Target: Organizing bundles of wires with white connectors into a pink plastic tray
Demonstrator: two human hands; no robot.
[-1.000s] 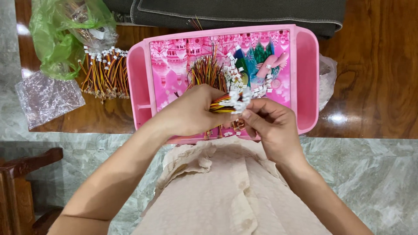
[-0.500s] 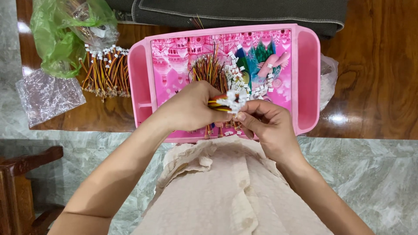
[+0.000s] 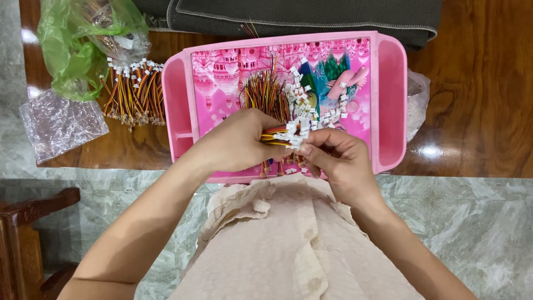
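Note:
My left hand (image 3: 236, 141) grips a small bundle of red, yellow and black wires (image 3: 277, 134) with white plug ends, held level over a pink tray (image 3: 391, 100). My right hand (image 3: 333, 158) pinches the white connectors at the bundle's right end. On the tray behind my hands lies a loose pile of the same wires (image 3: 267, 91) and scattered white connectors (image 3: 308, 103). The tray's bottom carries a pink castle picture.
A second heap of wires with white ends (image 3: 133, 91) lies left of the tray on the wooden table (image 3: 477, 111). A green plastic bag (image 3: 72, 50) and a clear bag (image 3: 58, 125) sit further left. A dark cushion (image 3: 288, 14) lies behind; another clear bag (image 3: 416, 103) is at the tray's right.
Both hands stayed together over the tray's near edge; the fingers of my right hand shifted slightly on the connector ends of the bundle.

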